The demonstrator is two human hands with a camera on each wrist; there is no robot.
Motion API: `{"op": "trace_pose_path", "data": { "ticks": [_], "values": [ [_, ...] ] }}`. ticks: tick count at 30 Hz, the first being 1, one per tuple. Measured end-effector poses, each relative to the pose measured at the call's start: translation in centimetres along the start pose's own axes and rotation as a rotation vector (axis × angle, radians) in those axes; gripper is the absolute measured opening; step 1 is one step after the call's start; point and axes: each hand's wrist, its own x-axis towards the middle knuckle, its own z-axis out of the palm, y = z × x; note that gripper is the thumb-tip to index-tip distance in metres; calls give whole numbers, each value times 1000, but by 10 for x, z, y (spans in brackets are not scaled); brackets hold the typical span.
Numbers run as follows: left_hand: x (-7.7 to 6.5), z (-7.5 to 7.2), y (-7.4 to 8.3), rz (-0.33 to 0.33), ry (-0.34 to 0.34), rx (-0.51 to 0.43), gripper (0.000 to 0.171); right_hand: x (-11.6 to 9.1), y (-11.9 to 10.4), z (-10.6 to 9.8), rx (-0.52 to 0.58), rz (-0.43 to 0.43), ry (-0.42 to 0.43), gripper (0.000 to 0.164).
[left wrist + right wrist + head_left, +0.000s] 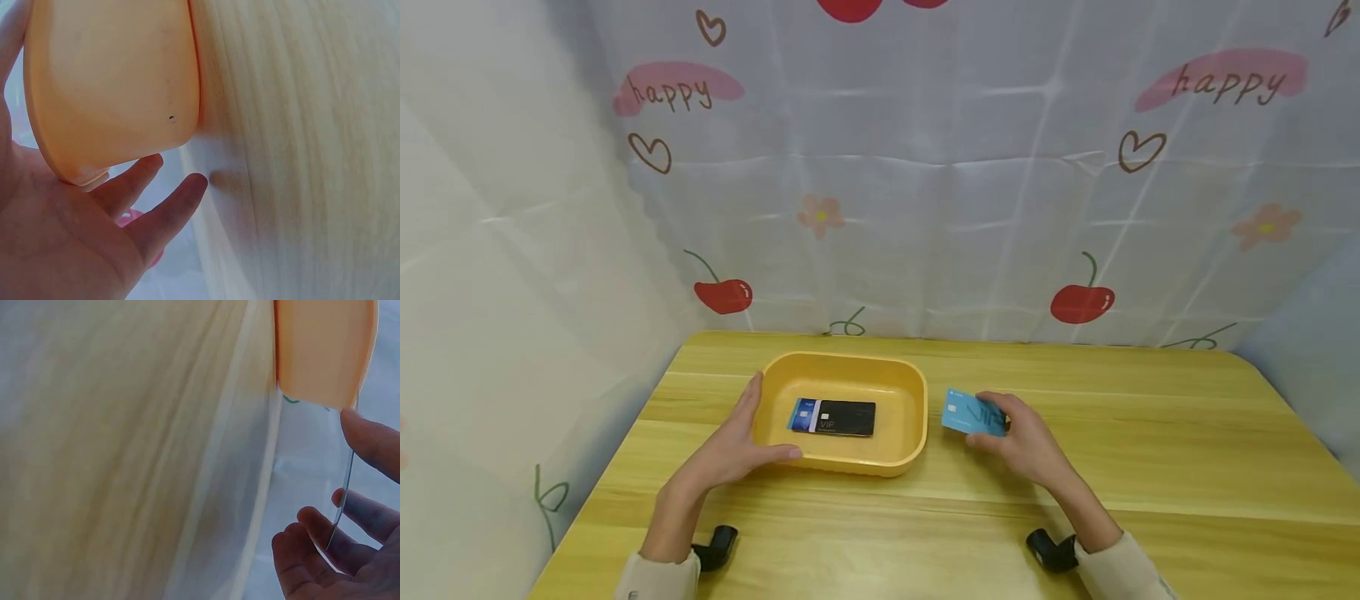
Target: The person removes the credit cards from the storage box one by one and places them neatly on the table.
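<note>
A light blue card (970,412) with a chip and "VIP" lettering is pinched between thumb and fingers of my right hand (1022,442), just right of a yellow plastic bin (921,417). In the right wrist view the card (344,494) appears edge-on. My left hand (733,446) grips the bin's near left corner, thumb along the front rim and fingers at the left side. Its palm and spread fingers (169,215) show below the bin (119,75) in the left wrist view. On the bin's floor a black VIP card (850,419) overlaps a dark blue card (803,414).
The bin stands on a wood-grain table (1150,450). Behind it hangs a white curtain (940,208) printed with cherries, hearts and flowers, and a pale sheet (497,250) hangs at the left. Black wrist devices (1051,550) project inward from both wrists.
</note>
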Motion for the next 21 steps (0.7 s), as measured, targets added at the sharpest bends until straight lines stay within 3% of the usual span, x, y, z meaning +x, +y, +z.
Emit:
{"op": "trace_pose_path", "data": {
  "ticks": [11, 21],
  "values": [
    [1, 2, 0, 1, -5, -16, 128, 12, 11, 3, -84, -9, -125, 57],
    [0, 1, 0, -1, -3, -10, 128, 16, 15, 7, -160, -7, -154, 55]
  ]
}}
